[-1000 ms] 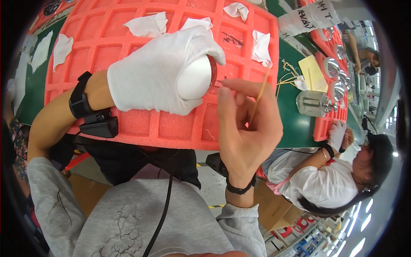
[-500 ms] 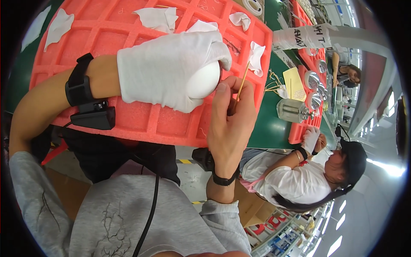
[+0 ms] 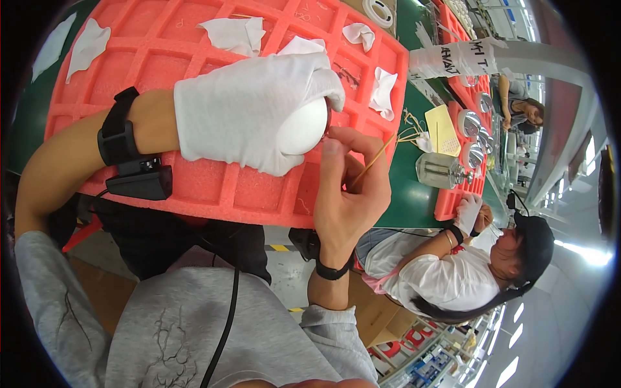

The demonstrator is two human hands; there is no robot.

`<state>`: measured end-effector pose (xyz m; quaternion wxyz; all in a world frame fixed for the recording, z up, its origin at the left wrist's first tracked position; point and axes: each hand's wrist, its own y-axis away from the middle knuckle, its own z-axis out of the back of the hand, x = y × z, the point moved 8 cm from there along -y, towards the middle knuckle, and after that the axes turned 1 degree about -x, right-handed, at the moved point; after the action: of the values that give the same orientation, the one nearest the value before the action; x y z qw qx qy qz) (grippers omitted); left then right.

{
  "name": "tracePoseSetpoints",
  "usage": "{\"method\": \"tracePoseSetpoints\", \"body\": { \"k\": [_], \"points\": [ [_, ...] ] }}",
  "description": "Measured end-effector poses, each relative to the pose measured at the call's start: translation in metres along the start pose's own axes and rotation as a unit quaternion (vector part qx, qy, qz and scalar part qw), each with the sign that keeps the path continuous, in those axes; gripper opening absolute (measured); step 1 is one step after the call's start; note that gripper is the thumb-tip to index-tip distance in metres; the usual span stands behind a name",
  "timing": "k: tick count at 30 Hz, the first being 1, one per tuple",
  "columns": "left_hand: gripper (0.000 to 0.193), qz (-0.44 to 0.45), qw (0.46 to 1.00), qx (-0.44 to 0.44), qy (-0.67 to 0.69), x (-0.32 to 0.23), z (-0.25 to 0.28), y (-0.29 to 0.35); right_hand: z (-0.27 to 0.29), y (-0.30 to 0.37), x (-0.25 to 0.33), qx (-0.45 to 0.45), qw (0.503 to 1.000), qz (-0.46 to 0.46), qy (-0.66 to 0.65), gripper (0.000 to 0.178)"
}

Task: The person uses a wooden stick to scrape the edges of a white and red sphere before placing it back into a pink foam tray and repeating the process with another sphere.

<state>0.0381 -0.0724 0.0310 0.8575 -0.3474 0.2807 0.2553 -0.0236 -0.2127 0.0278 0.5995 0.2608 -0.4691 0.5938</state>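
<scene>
My left hand, in a white glove, is closed around a smooth white domed piece with a dark edge on its right side. The dome faces me; the piece's far side is hidden by the glove. My bare right hand grips a thin wooden stick, which slants up to the right out of the fingers. Thumb and index fingertip come close to the dome's dark edge; whether they touch it I cannot tell. Both hands are above a red foam tray divided into square compartments.
Crumpled white cloths lie about the tray. To its right, on the green table, are a glass jar with a metal top, a yellow paper and loose thin sticks. Silver round parts sit beyond. A co-worker works at the right.
The stick has tipped over to the right, and my right fingers have shifted slightly down. My left hand keeps its hold on the domed piece, nearly in place.
</scene>
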Motion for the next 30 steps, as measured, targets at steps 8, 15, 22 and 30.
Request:
{"method": "tracePoseSetpoints", "body": {
  "k": [8, 15, 22, 30],
  "points": [
    [0.057, 0.025, 1.000, 0.010, -0.007, 0.003, -0.001, 0.001, 0.000, -0.001, 0.033, -0.047, 0.980, 0.126, 0.145, 0.007],
    [0.056, -0.010, 1.000, -0.005, 0.001, 0.002, 0.000, -0.001, -0.004, -0.009, 0.026, -0.029, 0.980, 0.112, 0.161, 0.006],
    [0.055, -0.011, 1.000, 0.002, 0.011, -0.001, 0.001, -0.002, -0.009, -0.014, -0.003, 0.026, 0.997, -0.050, -0.061, 0.005],
    [0.055, 0.003, 1.000, 0.006, 0.010, 0.000, 0.002, -0.001, -0.012, -0.017, -0.011, 0.074, 0.978, -0.126, -0.146, 0.013]
  ]
}}
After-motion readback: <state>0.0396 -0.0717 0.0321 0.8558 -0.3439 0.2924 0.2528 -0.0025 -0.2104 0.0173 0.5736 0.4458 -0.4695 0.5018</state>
